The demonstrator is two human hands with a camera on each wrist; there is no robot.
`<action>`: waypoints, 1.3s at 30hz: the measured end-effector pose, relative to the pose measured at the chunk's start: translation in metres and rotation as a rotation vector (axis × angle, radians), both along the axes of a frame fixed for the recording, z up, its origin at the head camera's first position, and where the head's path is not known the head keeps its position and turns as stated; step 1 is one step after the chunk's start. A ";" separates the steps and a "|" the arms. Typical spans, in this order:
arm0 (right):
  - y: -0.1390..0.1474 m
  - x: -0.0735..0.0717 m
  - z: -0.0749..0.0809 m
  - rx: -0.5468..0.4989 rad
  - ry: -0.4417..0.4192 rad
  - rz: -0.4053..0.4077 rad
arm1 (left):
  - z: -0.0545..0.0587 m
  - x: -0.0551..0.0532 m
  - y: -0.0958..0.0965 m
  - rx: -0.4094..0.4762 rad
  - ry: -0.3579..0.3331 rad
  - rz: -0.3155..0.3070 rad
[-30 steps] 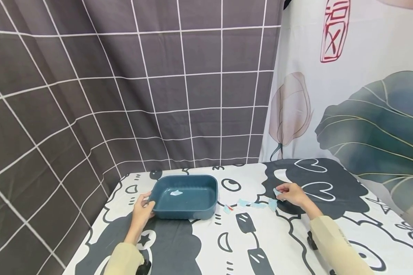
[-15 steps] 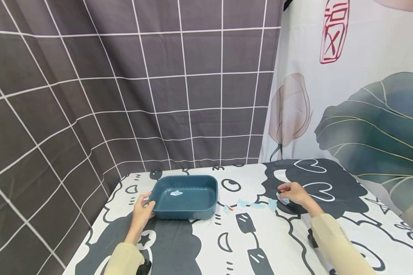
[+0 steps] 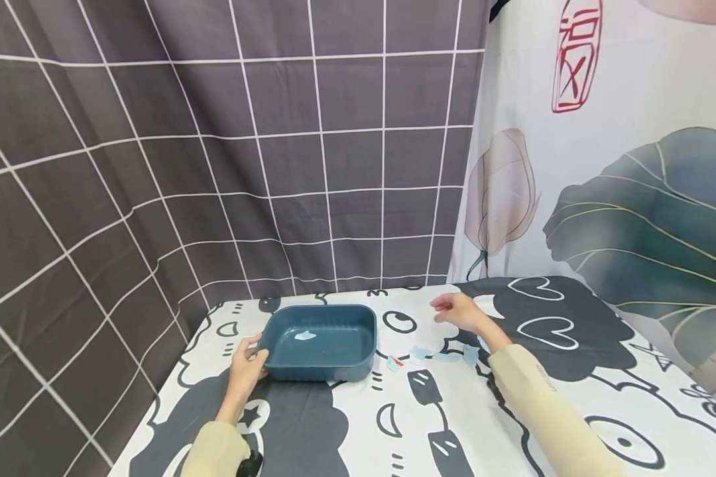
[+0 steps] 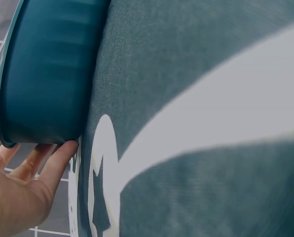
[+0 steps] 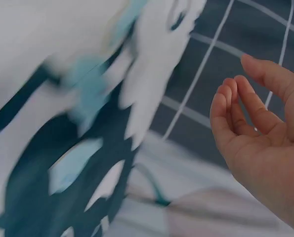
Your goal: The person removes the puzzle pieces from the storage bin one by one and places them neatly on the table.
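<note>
A dark teal rectangular bin [image 3: 322, 372] stands on the table at centre left in the head view. My left hand [image 3: 246, 368] grips its left end, the thumb near the rim and the fingers against the outer wall; in the left wrist view fingertips touch the bin wall [image 4: 48, 84]. Inside the bin lies a small pale scrap [image 3: 305, 335]. My right hand [image 3: 461, 311] is in the air right of the bin, fingers loosely bent and holding nothing. Below it, several light blue scraps [image 3: 471, 355] lie in a row, one [image 3: 396, 363] with a red mark. The right wrist view shows a flat scrap [image 5: 75, 165].
A black-and-white cartoon cloth [image 3: 388, 391] covers the table. Behind it hangs a dark grey curtain [image 3: 352, 159] with white grid lines. A pale curtain [image 3: 513, 79] with leaf prints hangs at the right.
My right hand lets go of a light blue scrap on the dark patch at the right, then lifts and moves left, away from it. The left hand and bin stay put.
</note>
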State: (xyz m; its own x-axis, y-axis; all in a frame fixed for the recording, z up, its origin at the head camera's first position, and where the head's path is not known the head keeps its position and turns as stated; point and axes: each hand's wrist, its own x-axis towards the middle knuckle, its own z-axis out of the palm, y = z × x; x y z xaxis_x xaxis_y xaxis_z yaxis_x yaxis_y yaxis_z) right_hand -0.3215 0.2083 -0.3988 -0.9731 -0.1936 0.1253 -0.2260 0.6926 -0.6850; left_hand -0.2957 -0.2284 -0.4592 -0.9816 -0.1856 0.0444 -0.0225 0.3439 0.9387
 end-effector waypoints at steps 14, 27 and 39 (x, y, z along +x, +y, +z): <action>-0.122 -0.024 0.006 -0.169 -0.026 0.193 | 0.000 -0.001 0.002 0.014 0.003 0.013; -0.203 -0.036 -0.014 -0.165 -0.135 0.132 | -0.001 -0.002 0.001 0.028 -0.011 0.046; -0.230 -0.046 -0.035 -0.112 -0.158 0.077 | -0.001 -0.003 0.001 0.034 0.029 0.021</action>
